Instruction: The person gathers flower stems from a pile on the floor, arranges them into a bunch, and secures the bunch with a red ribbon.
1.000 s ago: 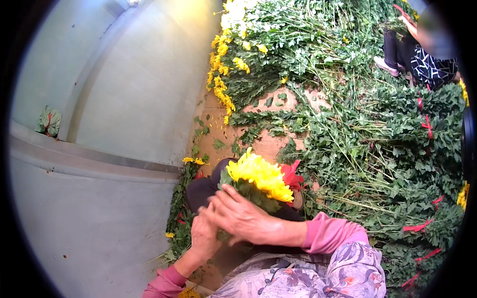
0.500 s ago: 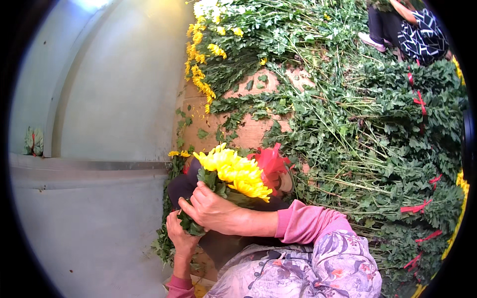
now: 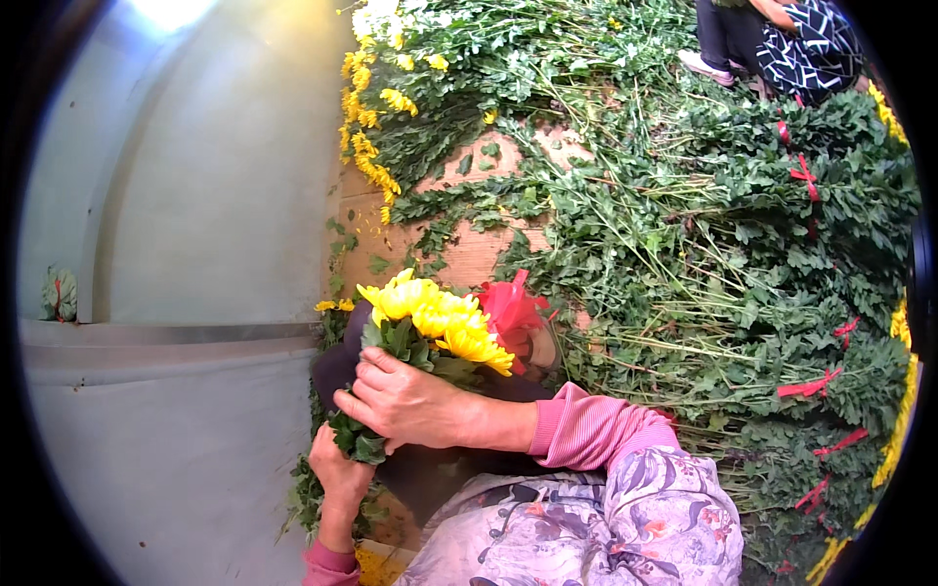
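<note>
A bunch of yellow chrysanthemums (image 3: pixel 435 317) with dark green leaves is held in front of my lap, its heads toward the far side. My right hand (image 3: pixel 415 402) is closed round it just below the blooms, fingers curled over the leaves. Lower down, at the stem end, my left hand (image 3: pixel 340 477) grips the same bunch; leaves and the right hand hide part of its fingers. Red ribbon strips (image 3: pixel 511 311) lie in a tuft close behind the blooms, beside my knee.
Cut stems and leaves (image 3: pixel 664 264) pile across the right side, with bunches tied by red ribbon (image 3: pixel 809 384). More yellow chrysanthemums (image 3: pixel 363 156) line the far left of the pile. Cardboard (image 3: pixel 489 256) shows between leaves. A grey wall (image 3: pixel 215 195) stands left. Another person (image 3: pixel 806 49) sits far right.
The whole view has shifted slightly, so the scene sits a little further left. Both hands keep their grip on the bunch, with only slight movement.
</note>
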Available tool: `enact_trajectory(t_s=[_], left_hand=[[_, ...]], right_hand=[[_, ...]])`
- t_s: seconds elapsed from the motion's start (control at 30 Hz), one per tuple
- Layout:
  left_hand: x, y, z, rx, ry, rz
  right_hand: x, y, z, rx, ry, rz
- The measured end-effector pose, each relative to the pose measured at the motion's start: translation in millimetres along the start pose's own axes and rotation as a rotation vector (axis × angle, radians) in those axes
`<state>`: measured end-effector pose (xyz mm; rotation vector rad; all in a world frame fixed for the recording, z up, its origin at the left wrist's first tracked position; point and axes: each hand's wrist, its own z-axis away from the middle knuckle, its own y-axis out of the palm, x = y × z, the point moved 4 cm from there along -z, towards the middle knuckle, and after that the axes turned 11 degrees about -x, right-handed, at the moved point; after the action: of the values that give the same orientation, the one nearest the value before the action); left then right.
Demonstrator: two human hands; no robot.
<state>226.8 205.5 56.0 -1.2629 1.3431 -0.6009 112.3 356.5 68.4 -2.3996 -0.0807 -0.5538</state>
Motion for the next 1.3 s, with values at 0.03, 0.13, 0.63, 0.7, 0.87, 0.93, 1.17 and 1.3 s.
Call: enact_trajectory(t_s=[0.03, 0.13, 0.63, 0.7, 0.87, 0.93, 1.17, 1.3], left_hand=[[2.2, -1.7, 2.1, -0.005, -0.005, -0.052], [22.3, -3.9, 10.1, -0.005, -0.087, 0.096], [37.7, 4.1, 13.1, -0.006, -0.745, 0.821], [41.1, -0.2, 14.1, -0.006, -0.748, 0.85], [45.3, 0.1, 15.9, 0.003, -0.72, 0.903], [49.3, -5.5, 18.9, -0.041, -0.753, 0.91], [37.9, 6.7, 10.1, -0.02, -0.788, 0.983], [37.4, 11.4, 2.3, 0.05, -0.709, 0.99]], right_hand=[[0.3, -9.7, -0.6, -0.013, 0.001, -0.085], [17.7, -48.6, 9.1, -0.395, -0.147, -0.41], [-193.0, 29.3, 222.2, -0.656, 1.477, -1.012], [-185.2, 14.0, 204.6, -0.693, 1.506, -1.068], [-195.3, -24.3, 235.6, -0.797, 1.623, -1.185], [-197.2, -33.5, 246.9, -0.772, 1.646, -1.196], [-208.0, -58.2, 241.1, -0.676, 1.33, -0.14], [-223.7, -44.1, 215.0, -0.087, 1.511, -0.138]])
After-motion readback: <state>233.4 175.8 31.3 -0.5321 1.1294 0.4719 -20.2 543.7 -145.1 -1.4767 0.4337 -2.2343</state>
